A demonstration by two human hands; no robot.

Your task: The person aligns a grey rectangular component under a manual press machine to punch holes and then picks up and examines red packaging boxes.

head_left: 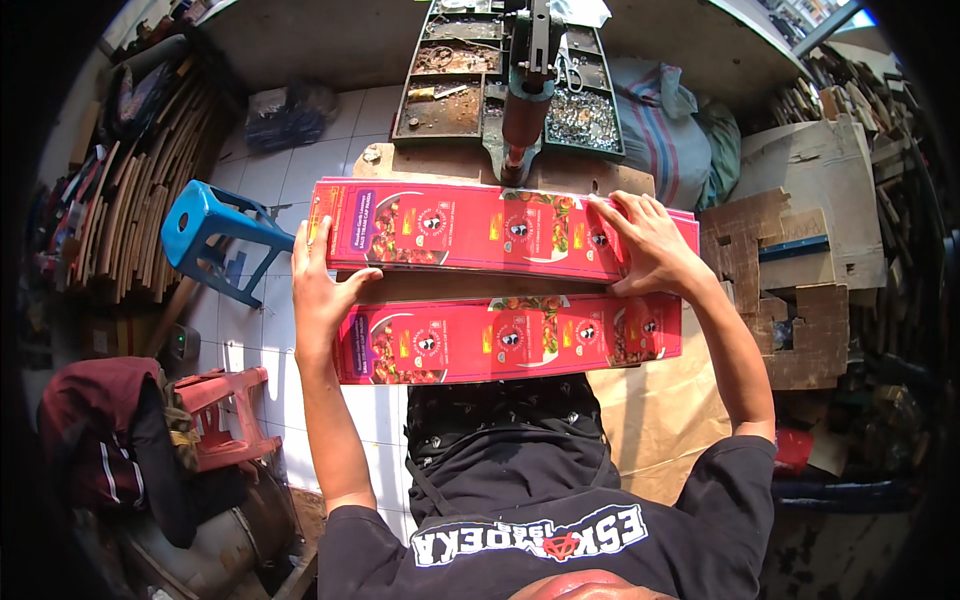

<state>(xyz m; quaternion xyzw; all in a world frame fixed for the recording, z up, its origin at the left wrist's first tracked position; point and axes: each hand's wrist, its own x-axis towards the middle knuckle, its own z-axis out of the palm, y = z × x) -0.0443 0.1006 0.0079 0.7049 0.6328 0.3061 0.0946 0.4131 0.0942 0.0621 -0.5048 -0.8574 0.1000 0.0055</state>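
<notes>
The far red stack is set at the desk, before the machine; its ends are bracketed by the left hand and right hand, both spread, seemingly for even edges; the near red stack is placed bodyward.

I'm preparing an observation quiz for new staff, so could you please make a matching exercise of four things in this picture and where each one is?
Things:
1. Farther red pile
2. Nearer red pile
3. Blue stool
4. Compartmented tray

Places:
A. On the tiled floor, to the person's left
B. Beyond both piles, holding small bits
C. Between the left hand and right hand
D. Closer to the person's torso

Pairs: 1-C, 2-D, 3-A, 4-B.
</notes>
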